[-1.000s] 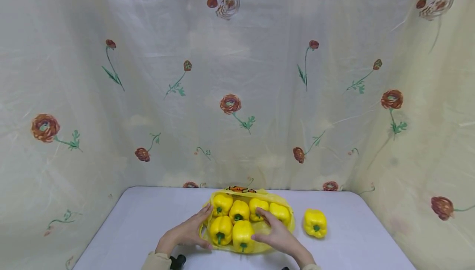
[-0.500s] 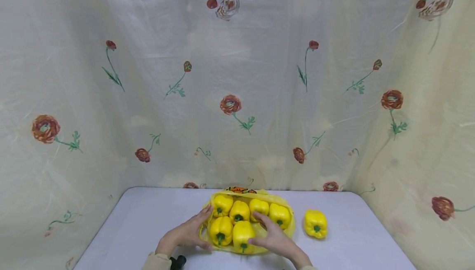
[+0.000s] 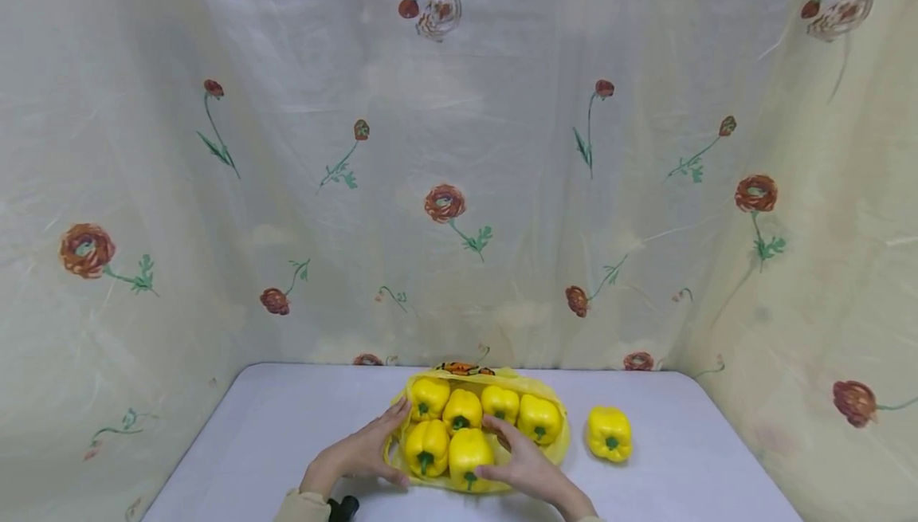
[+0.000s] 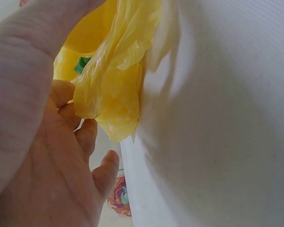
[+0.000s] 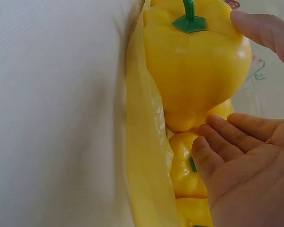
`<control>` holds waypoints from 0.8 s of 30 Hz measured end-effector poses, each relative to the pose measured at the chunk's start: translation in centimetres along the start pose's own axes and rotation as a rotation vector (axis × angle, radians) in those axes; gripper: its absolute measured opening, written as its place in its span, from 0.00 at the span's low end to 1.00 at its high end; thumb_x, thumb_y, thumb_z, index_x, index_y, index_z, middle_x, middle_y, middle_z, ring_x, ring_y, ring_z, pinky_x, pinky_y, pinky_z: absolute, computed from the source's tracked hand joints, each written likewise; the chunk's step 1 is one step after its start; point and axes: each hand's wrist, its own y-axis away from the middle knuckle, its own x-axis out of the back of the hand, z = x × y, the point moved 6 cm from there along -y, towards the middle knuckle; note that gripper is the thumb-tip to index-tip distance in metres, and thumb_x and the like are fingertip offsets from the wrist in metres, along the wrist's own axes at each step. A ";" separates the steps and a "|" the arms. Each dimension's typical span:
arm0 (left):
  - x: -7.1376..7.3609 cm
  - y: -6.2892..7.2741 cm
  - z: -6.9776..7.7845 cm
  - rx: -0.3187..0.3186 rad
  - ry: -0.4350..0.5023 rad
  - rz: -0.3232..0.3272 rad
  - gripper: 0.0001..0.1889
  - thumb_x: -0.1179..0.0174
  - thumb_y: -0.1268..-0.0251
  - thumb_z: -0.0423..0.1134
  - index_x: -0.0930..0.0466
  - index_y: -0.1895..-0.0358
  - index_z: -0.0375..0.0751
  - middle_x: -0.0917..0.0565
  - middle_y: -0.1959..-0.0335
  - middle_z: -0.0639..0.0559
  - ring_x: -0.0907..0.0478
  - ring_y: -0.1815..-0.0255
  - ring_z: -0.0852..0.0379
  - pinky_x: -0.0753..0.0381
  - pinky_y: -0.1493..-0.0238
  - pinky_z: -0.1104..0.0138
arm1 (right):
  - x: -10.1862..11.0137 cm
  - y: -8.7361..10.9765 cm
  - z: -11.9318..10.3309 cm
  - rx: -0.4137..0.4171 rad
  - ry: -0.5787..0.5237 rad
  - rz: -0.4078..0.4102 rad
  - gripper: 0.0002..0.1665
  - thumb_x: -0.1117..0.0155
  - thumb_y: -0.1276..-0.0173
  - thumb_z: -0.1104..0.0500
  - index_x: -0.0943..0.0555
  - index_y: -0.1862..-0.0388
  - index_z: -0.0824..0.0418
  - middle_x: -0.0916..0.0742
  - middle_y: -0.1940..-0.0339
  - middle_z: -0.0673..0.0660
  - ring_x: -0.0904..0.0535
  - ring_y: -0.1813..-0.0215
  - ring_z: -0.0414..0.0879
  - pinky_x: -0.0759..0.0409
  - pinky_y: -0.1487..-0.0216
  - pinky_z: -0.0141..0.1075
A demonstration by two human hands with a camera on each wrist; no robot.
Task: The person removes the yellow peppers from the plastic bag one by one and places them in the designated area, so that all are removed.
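A yellow plastic bag (image 3: 527, 382) lies with its mouth facing me, several yellow bell peppers inside. My left hand (image 3: 367, 446) is at the bag's left side, thumb and fingers spread apart; in the left wrist view its fingertips (image 4: 87, 135) are right at the crumpled yellow plastic. The right hand (image 3: 531, 462) reaches into the mouth from the right with its fingers extended. Its thumb (image 5: 255, 26) is at the side of the front bell pepper (image 3: 469, 454), which has a green stem. The other fingers lie over the peppers deeper in the bag.
One more yellow bell pepper (image 3: 610, 433) stands on the white table (image 3: 688, 474), right of the bag. A flower-printed curtain (image 3: 459, 147) hangs behind the table and along both sides. A black object (image 3: 344, 508) sits by the left wrist.
My right hand has shifted slightly left and down. The bell pepper at the bag's right has turned so its stem shows. My left hand stays in place.
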 end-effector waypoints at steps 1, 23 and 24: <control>0.0 0.0 0.0 0.003 0.000 0.001 0.62 0.27 0.60 0.61 0.56 0.22 0.48 0.60 0.20 0.48 0.58 0.21 0.40 0.49 0.27 0.39 | 0.0 0.0 0.0 0.000 0.001 0.001 0.51 0.29 0.40 0.45 0.42 0.26 0.64 0.32 0.28 0.67 0.38 0.27 0.63 0.41 0.28 0.59; -0.1 0.0 0.0 -0.012 0.031 -0.007 0.64 0.24 0.61 0.57 0.57 0.22 0.47 0.60 0.20 0.45 0.57 0.21 0.38 0.50 0.27 0.38 | -0.9 -0.5 1.1 0.022 0.023 0.010 0.52 0.26 0.44 0.47 0.39 0.28 0.67 0.32 0.28 0.69 0.36 0.28 0.65 0.36 0.29 0.57; -0.1 0.0 -0.1 -0.010 0.032 -0.007 0.64 0.24 0.61 0.58 0.57 0.22 0.48 0.60 0.20 0.46 0.57 0.21 0.38 0.50 0.27 0.38 | -0.9 -0.5 1.2 0.017 0.022 0.010 0.52 0.25 0.44 0.47 0.39 0.28 0.67 0.32 0.29 0.69 0.36 0.28 0.64 0.36 0.30 0.57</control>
